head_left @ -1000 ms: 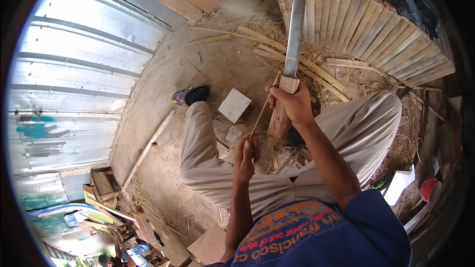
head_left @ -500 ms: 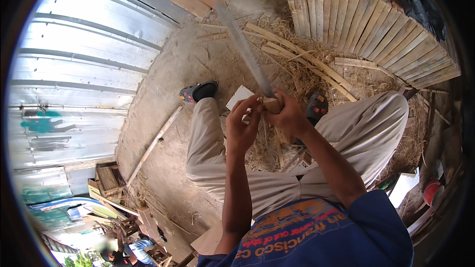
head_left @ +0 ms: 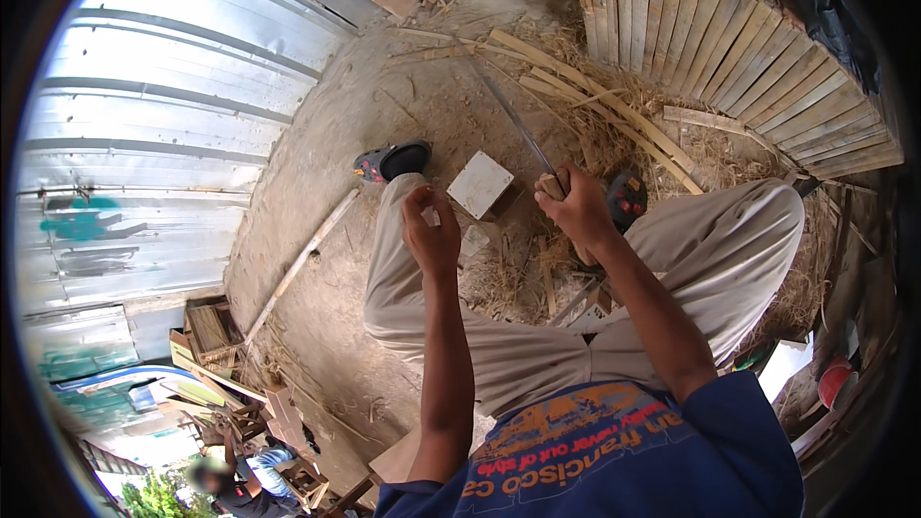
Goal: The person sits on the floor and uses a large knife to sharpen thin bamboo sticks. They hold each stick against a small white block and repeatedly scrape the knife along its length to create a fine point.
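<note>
Steel blade (head_left: 510, 115) rises from right hand (head_left: 576, 206), gripped by handle | left hand (head_left: 432, 230) alongside, fingers curled, hold unclear

We see a corrugated metal wall (head_left: 163, 105) along the left, bright with daylight, a bare dirt floor (head_left: 326, 163) strewn with straw, and a slatted bamboo panel (head_left: 729, 48) at upper right.

both forearms raised; left hand (head_left: 432, 230) pinched, right hand (head_left: 578, 211) fisted.
</note>
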{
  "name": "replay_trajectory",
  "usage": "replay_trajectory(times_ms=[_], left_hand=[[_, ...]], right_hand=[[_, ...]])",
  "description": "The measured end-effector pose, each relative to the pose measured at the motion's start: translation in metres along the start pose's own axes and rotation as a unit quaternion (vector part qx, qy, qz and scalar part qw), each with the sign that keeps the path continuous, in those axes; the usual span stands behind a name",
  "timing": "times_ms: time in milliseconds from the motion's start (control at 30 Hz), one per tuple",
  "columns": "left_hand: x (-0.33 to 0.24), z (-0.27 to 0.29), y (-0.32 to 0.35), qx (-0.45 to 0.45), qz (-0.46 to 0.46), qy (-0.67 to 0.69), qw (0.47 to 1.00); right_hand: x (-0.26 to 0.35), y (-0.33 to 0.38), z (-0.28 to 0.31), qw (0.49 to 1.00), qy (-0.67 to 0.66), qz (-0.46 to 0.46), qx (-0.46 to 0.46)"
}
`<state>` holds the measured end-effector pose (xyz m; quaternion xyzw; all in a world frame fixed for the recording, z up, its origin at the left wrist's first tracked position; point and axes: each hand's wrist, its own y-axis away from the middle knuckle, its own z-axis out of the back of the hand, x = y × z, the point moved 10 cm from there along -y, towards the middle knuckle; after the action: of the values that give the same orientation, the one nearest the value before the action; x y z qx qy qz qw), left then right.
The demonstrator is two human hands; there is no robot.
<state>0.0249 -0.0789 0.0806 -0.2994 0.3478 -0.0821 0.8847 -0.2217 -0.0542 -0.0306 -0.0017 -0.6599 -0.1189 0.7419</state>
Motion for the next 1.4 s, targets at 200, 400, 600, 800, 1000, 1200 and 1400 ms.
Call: replay_trajectory(times_ms=[200,400,600,800,1000,1200,1400], left_hand=[[0.025,-0.001,-0.006,-0.030,-0.018,0.001,0.999],[0.042,-0.010,-0.003,-0.013,-0.006,0.004,1.000],[0.060,-0.006,0.010,0.011,0.050,-0.020,0.998],[0.067,0.014,0.027,0.032,0.073,-0.029,0.996],[0.056,0.025,0.047,0.013,0.075,-0.047,0.996],[0.051,0.030,0.052,-0.003,0.087,-0.026,0.996],[0.057,0.032,0.060,0.001,0.111,-0.042,0.993]], right_hand=[[-0.035,0.009,-0.024,0.996,0.074,-0.049,0.008],[-0.039,0.009,-0.040,0.992,0.113,-0.034,0.046],[-0.052,0.022,-0.060,0.979,0.169,-0.053,0.099],[-0.044,0.044,-0.104,0.973,0.169,-0.037,0.151],[-0.022,0.067,-0.135,0.963,0.135,-0.015,0.232],[-0.033,0.061,-0.123,0.955,0.178,-0.066,0.228],[-0.055,0.059,-0.111,0.948,0.236,-0.100,0.188]])
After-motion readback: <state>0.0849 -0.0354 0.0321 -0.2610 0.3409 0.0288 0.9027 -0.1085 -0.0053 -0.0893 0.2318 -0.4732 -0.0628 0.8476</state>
